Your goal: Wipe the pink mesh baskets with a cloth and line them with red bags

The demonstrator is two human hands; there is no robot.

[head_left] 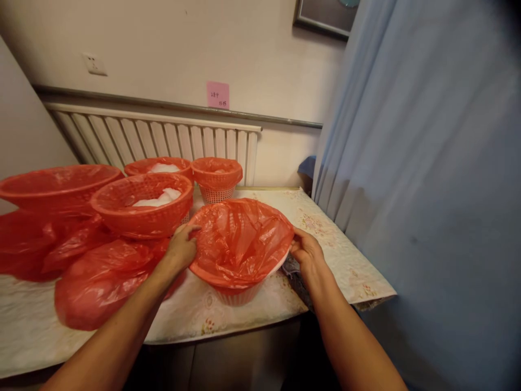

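In front of me on the table stands a pale ribbed basket (238, 295), lined with a red plastic bag (244, 239) whose edge is folded over the rim. My left hand (183, 247) grips the bag and rim on the left side, the index finger lying along the edge. On the right side, my right hand (307, 250) pinches the bag's edge at the rim; some of its fingertips are hidden behind the plastic. The bag's inside is creased, and only folds of red film show in it.
More red-lined baskets stand left and behind: a wide one (61, 184), one with white contents (142, 217), another behind it (134, 167), and a smaller one (217, 190). Loose red bags (101, 282) lie at left. A blue curtain (407, 163) hangs right; a radiator (163, 136) lines the wall.
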